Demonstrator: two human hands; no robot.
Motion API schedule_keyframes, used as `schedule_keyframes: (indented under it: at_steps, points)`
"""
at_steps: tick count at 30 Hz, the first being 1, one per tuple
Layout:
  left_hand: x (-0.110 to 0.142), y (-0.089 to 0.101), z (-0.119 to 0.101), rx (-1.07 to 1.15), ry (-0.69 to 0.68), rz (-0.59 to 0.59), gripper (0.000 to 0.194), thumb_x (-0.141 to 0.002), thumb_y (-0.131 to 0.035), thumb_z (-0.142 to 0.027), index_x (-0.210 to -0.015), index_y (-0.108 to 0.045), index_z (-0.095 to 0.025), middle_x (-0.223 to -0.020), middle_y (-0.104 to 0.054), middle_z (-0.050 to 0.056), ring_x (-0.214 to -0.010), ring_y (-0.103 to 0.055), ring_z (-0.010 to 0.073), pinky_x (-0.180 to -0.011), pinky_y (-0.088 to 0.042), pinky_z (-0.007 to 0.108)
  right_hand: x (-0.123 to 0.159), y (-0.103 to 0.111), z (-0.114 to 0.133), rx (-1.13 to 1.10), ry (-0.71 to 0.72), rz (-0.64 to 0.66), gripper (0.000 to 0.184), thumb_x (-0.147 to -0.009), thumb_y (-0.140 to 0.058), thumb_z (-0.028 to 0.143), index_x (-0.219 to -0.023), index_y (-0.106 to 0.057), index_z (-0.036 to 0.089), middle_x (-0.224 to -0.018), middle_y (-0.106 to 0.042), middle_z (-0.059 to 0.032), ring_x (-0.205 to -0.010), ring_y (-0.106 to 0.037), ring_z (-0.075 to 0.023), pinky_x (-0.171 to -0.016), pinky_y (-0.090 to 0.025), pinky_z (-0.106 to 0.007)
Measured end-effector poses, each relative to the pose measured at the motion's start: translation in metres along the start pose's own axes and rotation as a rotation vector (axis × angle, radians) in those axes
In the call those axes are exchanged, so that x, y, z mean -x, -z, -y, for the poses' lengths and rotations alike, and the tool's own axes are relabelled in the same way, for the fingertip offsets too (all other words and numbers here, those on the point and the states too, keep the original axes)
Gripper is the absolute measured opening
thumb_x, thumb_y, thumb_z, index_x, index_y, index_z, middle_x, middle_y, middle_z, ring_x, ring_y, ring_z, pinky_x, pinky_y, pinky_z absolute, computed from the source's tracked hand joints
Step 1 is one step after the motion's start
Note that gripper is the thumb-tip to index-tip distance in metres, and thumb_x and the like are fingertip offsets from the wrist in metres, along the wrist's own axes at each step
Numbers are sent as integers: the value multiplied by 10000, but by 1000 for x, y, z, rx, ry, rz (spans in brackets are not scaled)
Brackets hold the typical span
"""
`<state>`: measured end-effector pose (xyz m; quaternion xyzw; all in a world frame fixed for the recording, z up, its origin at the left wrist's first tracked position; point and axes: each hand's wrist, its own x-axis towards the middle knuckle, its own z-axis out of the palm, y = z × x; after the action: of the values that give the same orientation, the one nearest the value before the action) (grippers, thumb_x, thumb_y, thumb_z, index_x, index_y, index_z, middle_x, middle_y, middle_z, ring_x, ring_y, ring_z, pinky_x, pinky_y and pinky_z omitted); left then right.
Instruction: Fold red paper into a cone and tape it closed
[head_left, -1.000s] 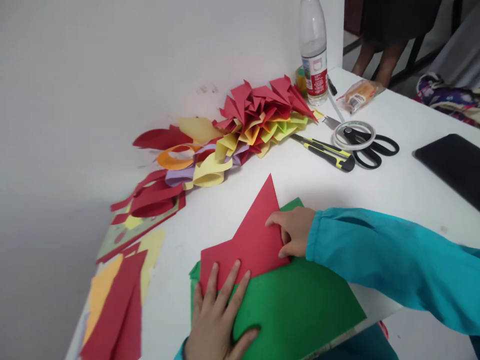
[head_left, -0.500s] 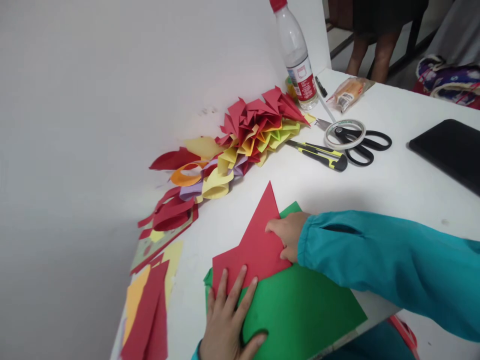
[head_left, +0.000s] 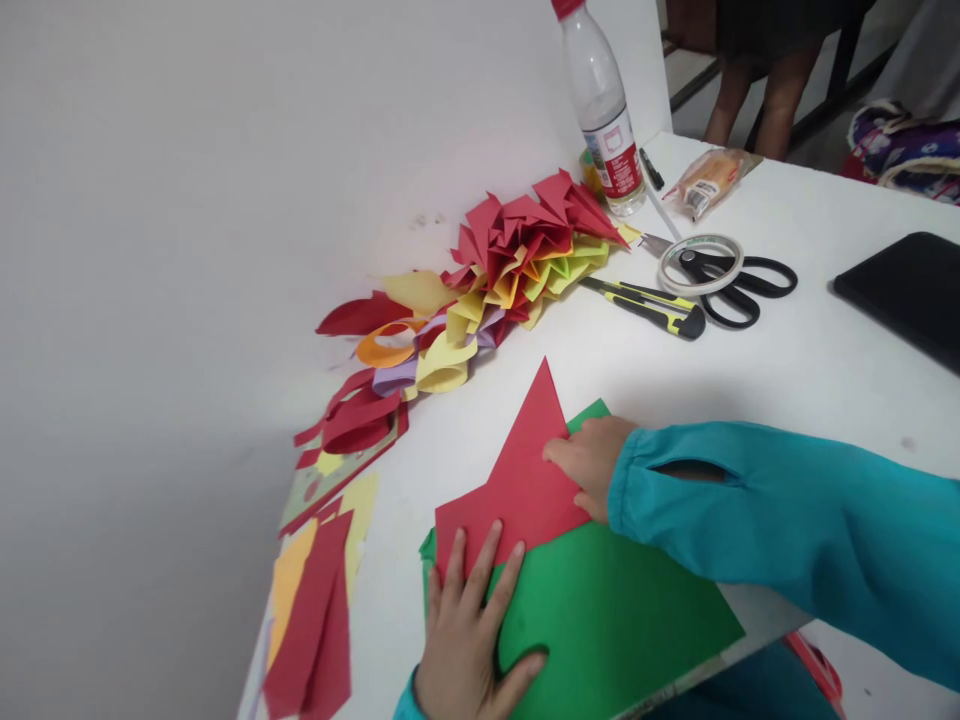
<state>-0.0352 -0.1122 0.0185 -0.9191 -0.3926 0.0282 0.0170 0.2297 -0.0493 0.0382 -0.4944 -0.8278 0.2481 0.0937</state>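
Paper (head_left: 525, 490), red and sharply pointed, lies on a green sheet (head_left: 615, 610) by the table's (head_left: 810, 380) near edge, beneath a left hand (head_left: 461, 645) spread wide and a right hand (head_left: 596, 460) with bent fingers, whether pinching or merely pressing one cannot tell. Uneven pressure could skew or crease it, and the green sheet, if loose, could slide and carry it along. Beyond sit a utility knife (head_left: 652, 308), scissors (head_left: 761, 263) overlapped by a tape roll (head_left: 667, 268), and pleated decorations (head_left: 510, 215) by the wall (head_left: 225, 250), leaving less room there.

No legible text or numbers
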Motion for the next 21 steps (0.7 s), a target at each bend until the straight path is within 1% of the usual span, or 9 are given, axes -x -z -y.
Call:
schedule_keyframes:
  at_steps: [2, 4, 7, 10, 13, 14, 16, 19, 21]
  points:
    - [0, -1, 0, -5, 1, -16, 752, -774, -408, -557, -1428, -149, -290, -1503, -164, 62, -1353, -85, 400, -1016, -141, 636, 0, -4, -2, 21, 16, -68, 502, -653, -679, 251, -1133, -547, 186, -915, -654, -70, -876, -584, -246, -681, -442, -312]
    - [0, -3, 1, -14, 8, -32, 766, -755, -428, -561, -1425, -163, -300, -1501, -174, 56, -1352, -93, 399, -1021, -135, 629, 2, -5, -3, 49, 77, -140, 450, -637, -695, 232, -1074, -588, 210, -959, -620, -71, -908, -552, -244, -695, -430, -324]
    - [1, -6, 2, -22, 19, -36, 774, -738, -448, -561, -1420, -187, -303, -1498, -191, 55, -1351, -93, 401, -1026, -123, 624, 5, -7, 0, 58, 241, -234, 317, -663, -665, 178, -971, -633, 242, -1049, -578, -54, -958, -513, -224, -739, -405, -347]
    - [3, -7, 2, -29, 18, -33, 777, -723, -466, -567, -1411, -226, -299, -1493, -208, 57, -1349, -89, 407, -1022, -120, 627, 6, -15, 9, 58, 415, -309, 187, -762, -592, 256, -937, -638, 207, -1060, -590, -57, -1002, -488, -213, -861, -359, -390]
    - [2, -6, 0, -36, 24, -51, 784, -712, -467, -595, -1403, -258, -287, -1493, -209, 61, -1345, -91, 415, -1015, -120, 635, 7, -30, 21, 166, 528, -341, 285, -794, -568, 359, -987, -622, 157, -1024, -617, -82, -1022, -478, -242, -984, -261, -458]
    - [1, -5, -2, -36, 32, -58, 791, -709, -467, -606, -1402, -263, -283, -1493, -212, 63, -1344, -94, 417, -1014, -117, 637, 8, -36, 24, 200, 533, -338, 350, -796, -568, 397, -1026, -612, 138, -1048, -616, -97, -1036, -478, -251, -997, -250, -466]
    - [0, -3, -5, -30, 57, -62, 814, -698, -476, -623, -1403, -263, -275, -1487, -230, 66, -1341, -99, 420, -1012, -108, 643, 8, -45, 28, 249, 492, -321, 474, -791, -571, 469, -1110, -585, 119, -1148, -586, -135, -1091, -468, -269, -996, -268, -461]
    - [-3, 1, -10, -15, 107, -50, 853, -663, -517, -630, -1398, -274, -273, -1476, -262, 62, -1337, -98, 429, -1007, -92, 656, 8, -51, 30, 270, 414, -257, 552, -787, -543, 538, -1236, -514, 218, -1280, -512, -143, -1172, -443, -293, -974, -303, -482]
    - [-4, 3, -13, -5, 135, -46, 869, -634, -546, -631, -1389, -295, -280, -1474, -269, 52, -1334, -93, 437, -1003, -85, 664, 9, -52, 32, 284, 368, -215, 590, -785, -513, 579, -1275, -479, 253, -1322, -474, -155, -1200, -428, -316, -966, -310, -510]
